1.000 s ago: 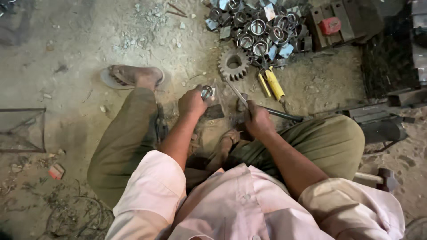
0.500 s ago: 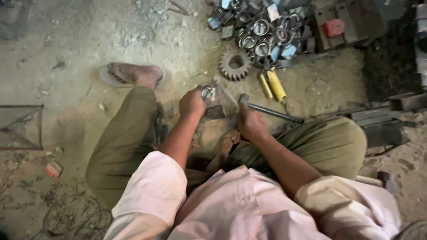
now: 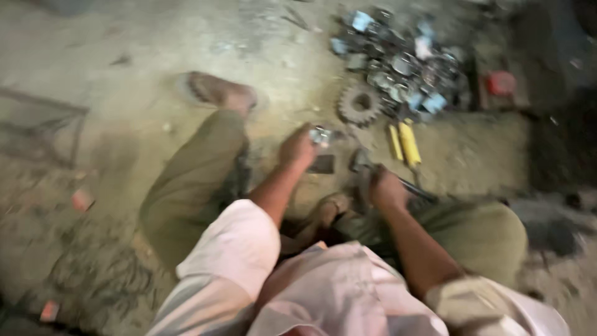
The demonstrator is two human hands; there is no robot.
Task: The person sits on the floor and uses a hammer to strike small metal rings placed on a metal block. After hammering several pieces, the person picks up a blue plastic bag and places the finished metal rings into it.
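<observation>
I sit on a dusty floor with knees bent, and the view is blurred by motion. My left hand [image 3: 297, 149] pinches a small shiny metal part [image 3: 321, 135] just above a dark flat block [image 3: 322, 164] on the ground. My right hand [image 3: 385, 186] is closed around the handle of a hammer [image 3: 360, 163], whose head sits low beside the block. A dark metal rod [image 3: 415, 190] lies just right of that hand.
A toothed gear [image 3: 359, 104] and a heap of several shiny metal rings [image 3: 404, 59] lie ahead. A yellow-handled tool [image 3: 407, 142] rests next to the gear. A red object [image 3: 500, 83] sits far right. My sandalled foot [image 3: 217, 92] is at the left.
The camera has swung, shifting the scene right and blurring it. My right hand with the hammer has dropped closer to the block. The left hand still holds the small part.
</observation>
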